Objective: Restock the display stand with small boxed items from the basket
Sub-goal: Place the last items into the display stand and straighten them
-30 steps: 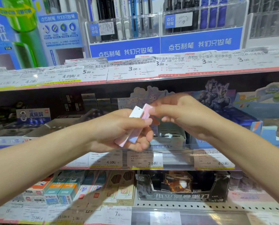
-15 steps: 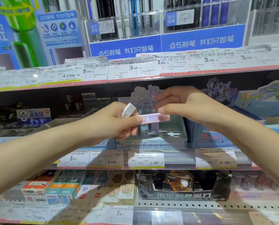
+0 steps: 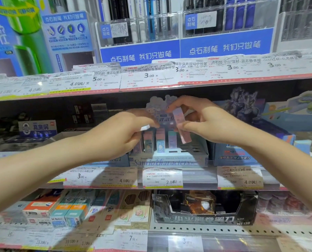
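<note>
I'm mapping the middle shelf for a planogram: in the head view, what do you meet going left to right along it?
Blue-labelled box → left hand holding a white box → upright boxes in the pastel display stand → right hand holding a pink box → dark blue display box.

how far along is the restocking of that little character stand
Partly done: several small boxes already stand upright in the left slots of the display stand. In hand: the right hand pinches a pink box above the stand's right side, and the left hand holds a white box. Left: seating both; the slots on the right look open. The basket is out of view.
</note>
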`<state>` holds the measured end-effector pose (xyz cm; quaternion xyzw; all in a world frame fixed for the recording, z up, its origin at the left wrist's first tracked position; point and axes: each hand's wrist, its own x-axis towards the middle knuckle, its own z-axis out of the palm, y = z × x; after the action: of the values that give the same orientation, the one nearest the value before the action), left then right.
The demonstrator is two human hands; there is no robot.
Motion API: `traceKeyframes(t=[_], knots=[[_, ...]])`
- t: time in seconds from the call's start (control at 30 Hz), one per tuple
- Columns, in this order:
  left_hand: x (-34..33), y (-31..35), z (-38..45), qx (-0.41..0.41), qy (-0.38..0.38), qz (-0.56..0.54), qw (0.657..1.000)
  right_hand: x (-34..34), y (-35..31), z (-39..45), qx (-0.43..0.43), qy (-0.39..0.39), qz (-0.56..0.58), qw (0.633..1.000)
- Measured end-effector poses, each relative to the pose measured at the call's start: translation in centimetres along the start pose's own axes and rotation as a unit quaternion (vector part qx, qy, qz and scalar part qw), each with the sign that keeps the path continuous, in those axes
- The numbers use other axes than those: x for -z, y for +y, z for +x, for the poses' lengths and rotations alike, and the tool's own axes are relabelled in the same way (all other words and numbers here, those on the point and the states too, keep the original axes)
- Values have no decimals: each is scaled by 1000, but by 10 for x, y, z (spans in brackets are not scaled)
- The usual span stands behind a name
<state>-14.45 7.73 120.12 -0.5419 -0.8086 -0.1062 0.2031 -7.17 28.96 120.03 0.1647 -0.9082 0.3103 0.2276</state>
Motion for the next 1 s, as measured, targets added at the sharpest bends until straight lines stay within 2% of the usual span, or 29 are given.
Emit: traceKeyframes(t=[0.13,0.43,0.57,0.67,1.0], knots=[[-10,-4,-3,5,-46,-15,999,-14,6,1,5,61,2,998],[-12,-11,-1,63,-89,-49,993,-24,13,2,3,17,-28,999],[-10,-10,1,57,-96,-62,992,-24,12,-2,45,33,-98,994],[-9,-10,2,53,-100,-70,991,-22,10,-3,41,42,-72,996],[-7,-14,2,54,-119,-63,990,-16,1,3,-22,-59,-69,996]])
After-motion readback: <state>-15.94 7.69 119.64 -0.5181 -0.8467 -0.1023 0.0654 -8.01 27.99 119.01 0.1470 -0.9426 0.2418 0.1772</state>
